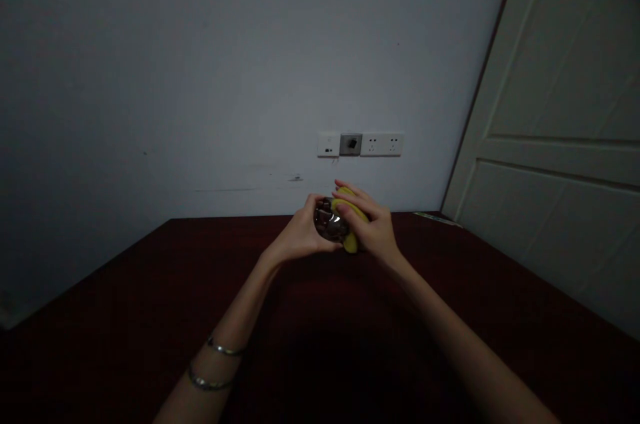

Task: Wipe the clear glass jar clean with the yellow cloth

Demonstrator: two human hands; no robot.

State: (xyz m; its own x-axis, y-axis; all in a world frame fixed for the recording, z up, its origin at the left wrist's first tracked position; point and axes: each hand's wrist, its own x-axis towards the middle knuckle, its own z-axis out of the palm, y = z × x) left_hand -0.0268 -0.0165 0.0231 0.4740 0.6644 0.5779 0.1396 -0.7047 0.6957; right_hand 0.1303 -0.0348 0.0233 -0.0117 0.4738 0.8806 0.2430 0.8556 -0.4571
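Observation:
My left hand [304, 229] is curled round a dark, shiny, round object [328, 225], gripping it by its edge with thumb and fingers. Light glints off its curved surface; whether it is a bowl, a lid or a glass I cannot tell. My right hand [376, 229] is closed on a yellow cloth [351, 243], pressed against the right side of the shiny object. Part of the cloth hangs below the fingers. Both hands are held close together above the dark red table [210, 291], in the middle of the view.
Behind the table rises a pale wall [225, 77] with scuff marks and a row of sockets [381, 144]. A white panelled door [560, 211] stands along the right side. Something thin and flat [437, 219] lies at the table's far right corner. The room is dim.

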